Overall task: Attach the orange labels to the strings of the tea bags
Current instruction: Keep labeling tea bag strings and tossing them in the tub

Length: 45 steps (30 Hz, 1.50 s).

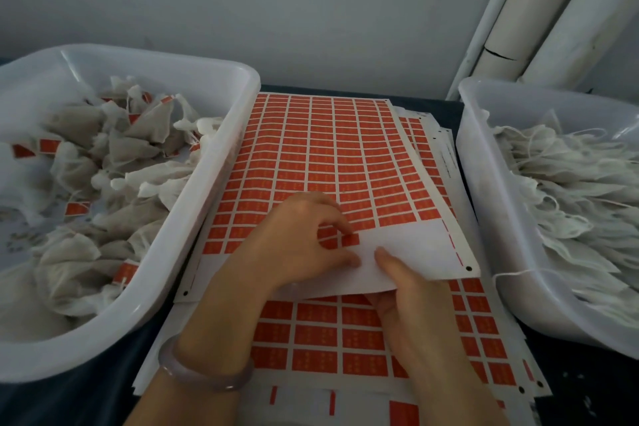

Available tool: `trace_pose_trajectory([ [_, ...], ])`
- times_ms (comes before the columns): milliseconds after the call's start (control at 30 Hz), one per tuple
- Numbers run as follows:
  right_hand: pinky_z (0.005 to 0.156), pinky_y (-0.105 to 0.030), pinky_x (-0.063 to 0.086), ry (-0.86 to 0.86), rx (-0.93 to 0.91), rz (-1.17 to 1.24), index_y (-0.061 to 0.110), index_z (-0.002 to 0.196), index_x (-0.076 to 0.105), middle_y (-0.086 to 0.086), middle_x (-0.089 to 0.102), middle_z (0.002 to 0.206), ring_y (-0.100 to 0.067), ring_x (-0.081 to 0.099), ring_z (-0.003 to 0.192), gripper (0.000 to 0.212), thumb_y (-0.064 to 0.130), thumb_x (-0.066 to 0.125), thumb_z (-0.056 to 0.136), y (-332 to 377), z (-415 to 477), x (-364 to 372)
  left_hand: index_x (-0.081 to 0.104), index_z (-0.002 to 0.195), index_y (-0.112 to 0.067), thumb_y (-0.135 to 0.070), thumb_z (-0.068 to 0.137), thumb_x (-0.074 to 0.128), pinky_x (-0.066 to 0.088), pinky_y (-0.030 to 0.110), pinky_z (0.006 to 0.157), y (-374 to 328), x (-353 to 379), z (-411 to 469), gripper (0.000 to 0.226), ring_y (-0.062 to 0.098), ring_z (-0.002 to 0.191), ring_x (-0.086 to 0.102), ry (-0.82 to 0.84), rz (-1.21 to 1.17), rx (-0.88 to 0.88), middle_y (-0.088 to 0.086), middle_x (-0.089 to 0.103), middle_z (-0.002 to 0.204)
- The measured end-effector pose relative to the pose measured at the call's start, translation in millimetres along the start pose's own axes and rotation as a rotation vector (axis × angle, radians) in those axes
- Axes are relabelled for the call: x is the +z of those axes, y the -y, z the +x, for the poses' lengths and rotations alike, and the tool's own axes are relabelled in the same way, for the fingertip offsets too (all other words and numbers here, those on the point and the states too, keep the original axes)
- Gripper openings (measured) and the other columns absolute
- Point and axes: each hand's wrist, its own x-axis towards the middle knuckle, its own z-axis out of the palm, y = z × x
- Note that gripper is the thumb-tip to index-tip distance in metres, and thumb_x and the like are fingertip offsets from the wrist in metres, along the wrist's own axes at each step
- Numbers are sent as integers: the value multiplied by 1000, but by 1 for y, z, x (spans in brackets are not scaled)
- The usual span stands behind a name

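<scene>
l hand (297, 242), r hand (411, 290) on top label sheet (328, 156); 2 tubs (207, 190) (484, 218), tea bags (145, 128).

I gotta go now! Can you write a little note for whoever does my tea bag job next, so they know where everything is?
Left hand: fingertips curled onto an orange label at the end of the nearest row, picking at it.
Right hand: pinches the near edge of the top label sheet, thumb on top, edge raised off the stack of sheets.
Done: labelled tea bags lie in the left bin.
Left: the plain tea bags in the right bin need labels. Most of the top sheet is unused.
</scene>
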Motion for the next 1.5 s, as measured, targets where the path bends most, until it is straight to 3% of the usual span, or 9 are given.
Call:
trace_pose_trajectory([
  [133, 55, -27, 58, -16, -12, 25, 29, 95, 64, 5, 74, 83, -14, 72, 76, 24, 7, 61, 87, -3, 0, -1, 70, 100, -39, -60, 69, 67, 35, 17, 82, -1, -2, 0, 38, -5, 92, 45, -48, 35, 43, -29, 50, 94],
  [300, 57, -24, 57, -22, -79, -35, 35, 101, 61, 11, 73, 89, -9, 71, 79, 28, 11, 64, 85, -5, 1, -3, 73, 93, -37, -51, 74, 70, 33, 3, 63, -7, -4, -2, 24, -16, 78, 52, -70, -40, 45, -35, 50, 68],
  [467, 82, -40, 56, -70, -107, -167, 38, 110, 57, 9, 69, 103, -16, 67, 94, 35, 20, 68, 83, -10, 2, -3, 75, 94, -33, -44, 80, 68, 41, 7, 68, -6, -5, -2, 19, -9, 74, 54, -49, -59, 55, -27, 60, 76],
  [600, 76, -34, 57, -70, -130, -216, 42, 98, 55, 13, 68, 96, -13, 67, 89, 29, 22, 69, 83, -11, 3, -3, 76, 94, -27, -35, 85, 65, 48, 15, 71, -5, -4, -2, 16, -2, 73, 57, -69, -53, 71, -15, 70, 84],
  [733, 89, -44, 54, -72, -143, -235, 43, 101, 54, 13, 65, 105, -14, 63, 98, 31, 22, 69, 83, -12, 3, -4, 76, 93, -28, -34, 84, 67, 43, 9, 67, -4, -3, -1, 14, -8, 69, 54, -67, -95, 21, -26, 58, 72],
  [933, 87, -44, 55, -39, -155, -241, 40, 112, 56, 10, 68, 106, -15, 66, 99, 43, 20, 74, 77, -12, 4, -5, 74, 95, -33, -37, 81, 70, 40, 3, 69, -4, -4, -1, 15, -14, 75, 55, -34, -123, 49, -26, 65, 82],
  [1067, 87, -42, 55, -35, -169, -291, 40, 106, 59, 11, 69, 103, -13, 67, 95, 42, 12, 73, 79, -13, 5, -6, 77, 91, -26, -28, 82, 70, 50, 16, 72, -8, -2, -1, 12, -5, 73, 58, -94, -150, 62, -14, 72, 86],
  [1333, 84, -39, 57, -50, -172, -320, 35, 117, 56, 11, 70, 101, -12, 68, 92, 48, 11, 73, 79, -13, 4, -6, 75, 90, -24, -25, 86, 63, 55, 29, 73, -11, 5, 0, 12, 3, 72, 62, -104, -141, -20, -11, 70, 81],
  [1500, 83, -38, 56, -88, -150, -336, 36, 115, 54, 9, 67, 104, -13, 66, 93, 48, 14, 74, 77, -13, 5, -6, 71, 88, -28, -27, 89, 63, 53, 21, 72, -8, 4, 2, 8, 0, 74, 61, -65, -229, -86, -16, 66, 80],
])
